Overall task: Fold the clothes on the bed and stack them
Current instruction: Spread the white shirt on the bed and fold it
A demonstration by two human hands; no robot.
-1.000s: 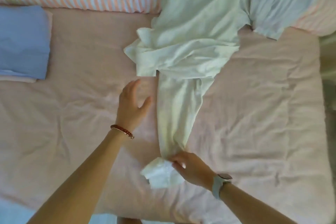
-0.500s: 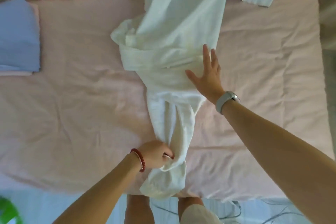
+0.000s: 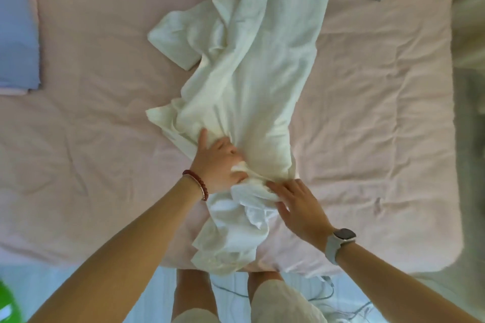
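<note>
Garment: cream garment (image 3: 252, 81) stretched along pink bed (image 3: 367, 139), its near end bunched between both hands.
Left hand (image 3: 217, 162): gripping a gathered fold.
Right hand (image 3: 296, 207): fingers extended, resting on the bunch.

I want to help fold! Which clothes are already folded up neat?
The blue folded garment at the bed's left edge lies flat and squared. The cream garment in the middle is rumpled, with both hands on it.

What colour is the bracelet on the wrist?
Dark red beads, bracelet, seen in the head view.
</note>
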